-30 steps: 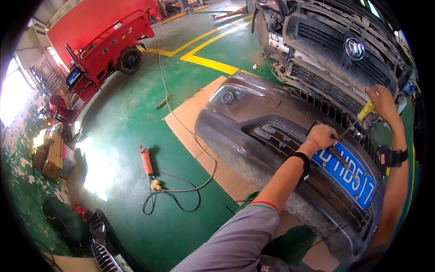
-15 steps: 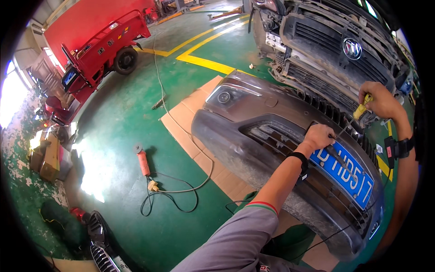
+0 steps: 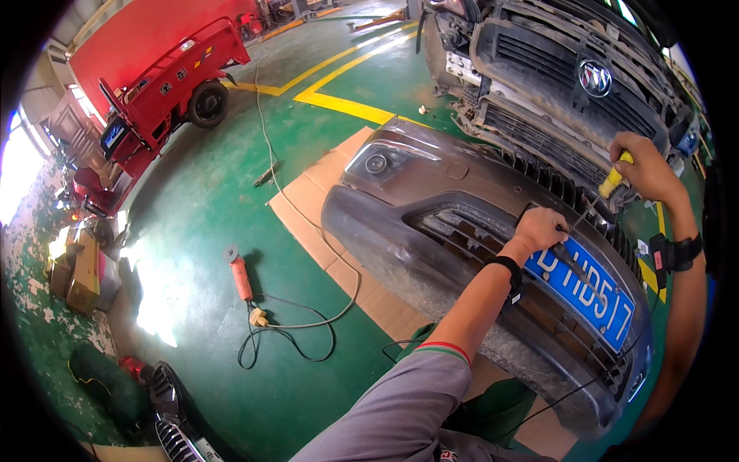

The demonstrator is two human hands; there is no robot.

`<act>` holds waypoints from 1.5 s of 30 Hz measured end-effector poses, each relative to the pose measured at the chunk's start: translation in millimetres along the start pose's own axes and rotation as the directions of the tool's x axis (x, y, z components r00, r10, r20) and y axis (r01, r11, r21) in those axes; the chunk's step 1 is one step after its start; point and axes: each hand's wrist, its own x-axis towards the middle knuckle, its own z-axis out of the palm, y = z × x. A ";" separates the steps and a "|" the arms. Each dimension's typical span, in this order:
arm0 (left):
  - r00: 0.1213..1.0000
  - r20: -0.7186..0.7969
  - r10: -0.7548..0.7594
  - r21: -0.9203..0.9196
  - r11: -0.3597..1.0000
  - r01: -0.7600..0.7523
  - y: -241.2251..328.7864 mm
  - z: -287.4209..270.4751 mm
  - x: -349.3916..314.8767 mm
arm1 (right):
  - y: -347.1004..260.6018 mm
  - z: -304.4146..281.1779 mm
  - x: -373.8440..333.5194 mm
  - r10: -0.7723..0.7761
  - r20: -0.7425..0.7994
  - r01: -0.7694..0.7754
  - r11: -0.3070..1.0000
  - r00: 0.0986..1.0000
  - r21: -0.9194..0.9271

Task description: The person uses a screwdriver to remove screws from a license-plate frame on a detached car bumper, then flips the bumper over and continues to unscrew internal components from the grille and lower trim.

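A brown car bumper (image 3: pixel 416 185) lies in front of me with a blue license plate (image 3: pixel 591 302) on it. My right hand (image 3: pixel 650 165) grips a screwdriver by its yellow handle (image 3: pixel 613 180). Its thin shaft slants down toward the plate's upper edge. There my left hand (image 3: pixel 541 229) is closed, fingertips pinched beside the shaft's lower end. What these fingers hold, and the screwdriver's tip, I cannot make out. A narrow dark shape, tool or shadow, runs from the left fingers across the plate.
Flattened cardboard (image 3: pixel 308 208) lies under the bumper on the green floor. An orange angle grinder (image 3: pixel 241 279) and its cord (image 3: pixel 331 327) lie to the left. A car with its front exposed (image 3: pixel 554 77) stands beyond. A red cargo tricycle (image 3: pixel 165 100) is at far left.
The view has shifted slightly. My right hand has tilted a little around the yellow handle; my left hand stays at the plate's upper edge.
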 end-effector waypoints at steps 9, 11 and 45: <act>1.000 0.017 -0.008 0.003 1.000 0.008 4.3 1.0 1.2 | 28.1 2.8 -6.3 0.339 0.004 -0.331 0.919 0.941 -0.214; 1.000 0.017 -0.006 0.004 1.000 0.006 3.4 -0.3 1.4 | 16.3 1.1 -8.0 0.212 0.000 -0.210 0.968 0.977 -0.139; 1.000 0.015 -0.025 -0.011 1.000 0.025 1.2 0.4 1.2 | 4.9 -2.4 -12.3 0.055 0.006 -0.054 0.993 0.998 -0.102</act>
